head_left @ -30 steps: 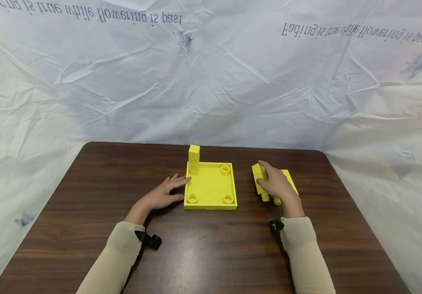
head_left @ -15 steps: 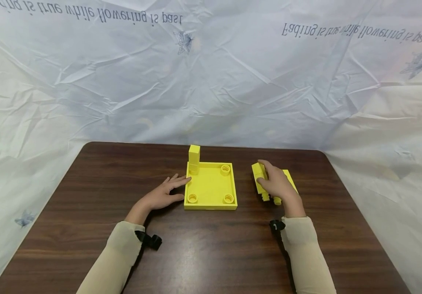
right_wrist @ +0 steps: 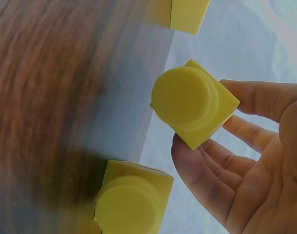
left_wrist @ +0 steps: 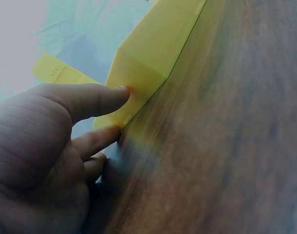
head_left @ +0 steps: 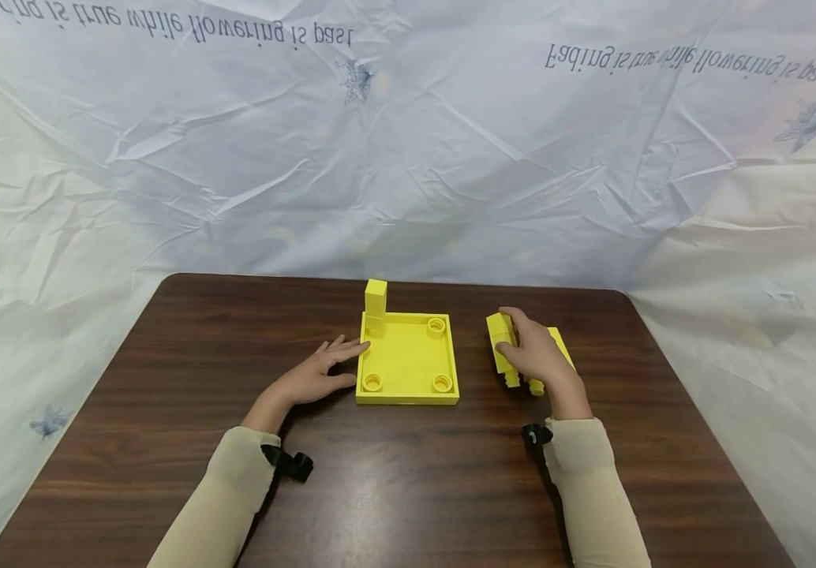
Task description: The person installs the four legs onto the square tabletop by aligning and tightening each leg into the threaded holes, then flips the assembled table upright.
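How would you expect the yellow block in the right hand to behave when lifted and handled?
The block looks stiff, its edges straight under the pinch of the right hand. Its flat sides should discourage rolling, though its narrower round end might let it tip if stood on that. Its smooth faces may feel slightly slippery.

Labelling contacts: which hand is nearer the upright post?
Left. The left hand touches the tray just below the upright post in the head view; the right hand, farther right, holds a second post.
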A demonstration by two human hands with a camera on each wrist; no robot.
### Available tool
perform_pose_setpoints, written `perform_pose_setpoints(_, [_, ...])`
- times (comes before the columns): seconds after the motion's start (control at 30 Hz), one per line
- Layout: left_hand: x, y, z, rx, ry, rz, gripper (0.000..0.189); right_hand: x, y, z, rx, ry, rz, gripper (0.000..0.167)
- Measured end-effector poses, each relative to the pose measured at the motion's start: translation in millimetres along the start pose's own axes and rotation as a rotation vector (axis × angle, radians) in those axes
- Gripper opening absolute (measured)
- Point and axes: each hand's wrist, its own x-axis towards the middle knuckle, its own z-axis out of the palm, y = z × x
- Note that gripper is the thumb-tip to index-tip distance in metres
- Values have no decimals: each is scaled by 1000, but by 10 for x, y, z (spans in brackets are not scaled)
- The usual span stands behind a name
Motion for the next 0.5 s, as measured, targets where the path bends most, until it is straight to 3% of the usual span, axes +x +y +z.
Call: perform_pose_setpoints(0.5, [-14, 21, -2, -3, 4, -6, 66, -54, -72, -40, 11, 5, -21, 69])
